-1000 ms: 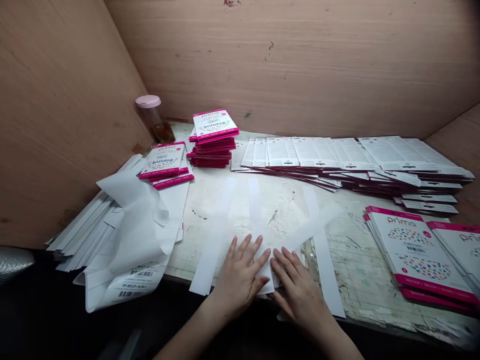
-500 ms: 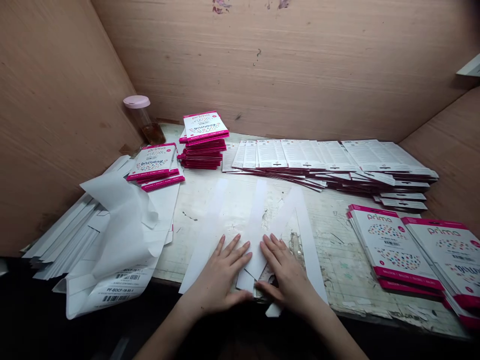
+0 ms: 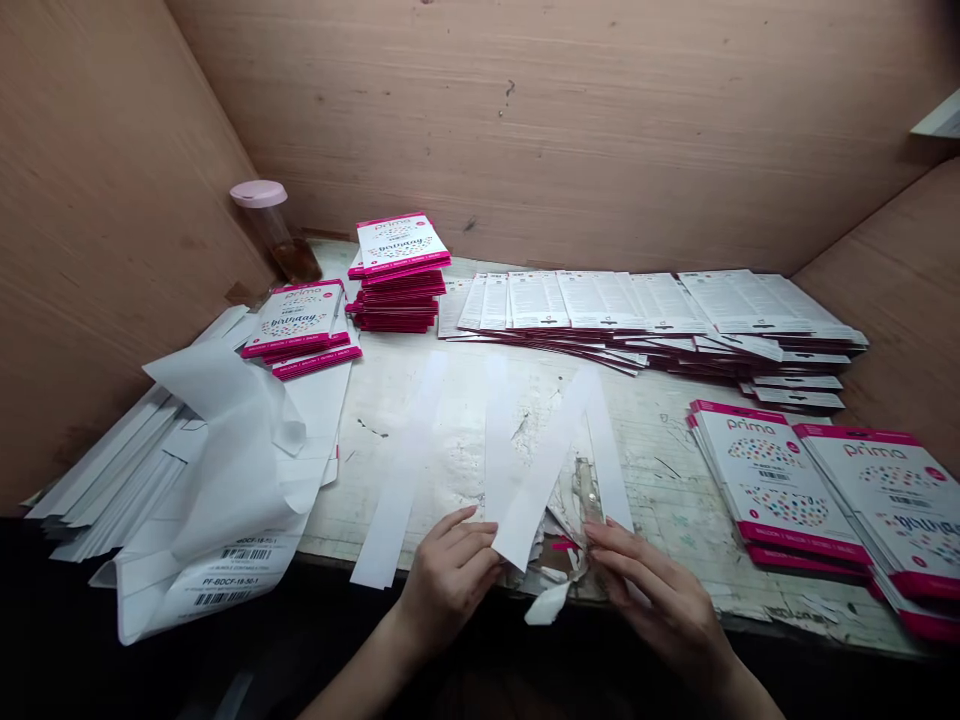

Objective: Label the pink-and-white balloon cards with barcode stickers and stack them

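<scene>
Four long white paper strips (image 3: 397,470) lie on a worn tabletop (image 3: 660,470), fanned out with their lower ends toward the person. The left hand (image 3: 450,585) is at the lower end of the third strip, its fingers curled together against the edge; whether that grip pinches the strip, I cannot tell. The right hand (image 3: 652,590) is just beside it, its fingers close together and reaching toward a narrow, scuffed metal piece (image 3: 589,490) lying under the strips. Its grip on anything is also unclear. A torn white paper scrap (image 3: 547,605) lies between the hands at the tabletop edge, near small pink scraps (image 3: 564,545).

Farther out, stacks of Prima birthday balloon packs (image 3: 397,270) stand at the back left, with more Prima packs (image 3: 772,480) on the right. A long fanned row of printed cards (image 3: 652,305) runs along the back. Loose white sheets with a barcode label (image 3: 217,570) spill off the left side, near a pink-lidded jar (image 3: 266,225) against the plywood wall (image 3: 525,120).
</scene>
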`<state>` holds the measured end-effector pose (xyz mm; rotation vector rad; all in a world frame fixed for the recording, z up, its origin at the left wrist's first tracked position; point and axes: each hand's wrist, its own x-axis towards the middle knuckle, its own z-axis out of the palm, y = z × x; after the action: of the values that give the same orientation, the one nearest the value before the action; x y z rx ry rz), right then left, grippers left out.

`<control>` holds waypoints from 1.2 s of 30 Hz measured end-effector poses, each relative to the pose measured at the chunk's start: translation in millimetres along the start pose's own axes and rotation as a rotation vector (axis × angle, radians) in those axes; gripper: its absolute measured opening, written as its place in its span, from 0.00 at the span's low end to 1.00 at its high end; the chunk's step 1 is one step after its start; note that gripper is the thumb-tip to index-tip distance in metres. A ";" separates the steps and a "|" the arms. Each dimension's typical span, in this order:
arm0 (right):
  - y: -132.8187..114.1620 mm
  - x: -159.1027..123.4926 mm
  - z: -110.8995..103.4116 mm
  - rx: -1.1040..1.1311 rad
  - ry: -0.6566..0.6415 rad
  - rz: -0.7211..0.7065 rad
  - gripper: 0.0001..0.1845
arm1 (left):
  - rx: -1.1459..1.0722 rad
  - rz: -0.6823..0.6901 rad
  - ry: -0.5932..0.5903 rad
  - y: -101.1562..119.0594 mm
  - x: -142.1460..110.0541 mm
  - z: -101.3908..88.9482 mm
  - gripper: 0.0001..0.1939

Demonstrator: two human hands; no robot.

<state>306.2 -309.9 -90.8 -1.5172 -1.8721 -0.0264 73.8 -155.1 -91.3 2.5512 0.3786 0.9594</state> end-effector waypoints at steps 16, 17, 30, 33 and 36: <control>-10.5 26.8 17.2 -0.019 -0.058 -0.182 0.24 | 0.106 0.047 -0.143 -10.1 -6.3 4.4 0.12; -8.0 20.5 14.5 -0.022 -0.050 -0.172 0.25 | 0.100 0.047 -0.166 -8.7 -5.0 5.8 0.09; -6.5 2.9 24.1 -0.122 0.012 -0.063 0.32 | 0.650 -0.774 0.044 -52.0 -42.2 -41.5 0.30; -1.8 -0.5 14.2 -0.115 -0.099 -0.009 0.33 | 0.485 -0.895 -0.009 -50.8 -32.7 -42.5 0.21; -11.0 2.9 2.5 -0.044 -0.044 0.090 0.29 | 0.382 -0.988 0.000 -47.4 -20.1 -47.1 0.15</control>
<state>295.3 -309.8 -86.6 -1.6426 -1.8464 0.0068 22.0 -108.3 -91.3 2.1586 1.7333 0.5114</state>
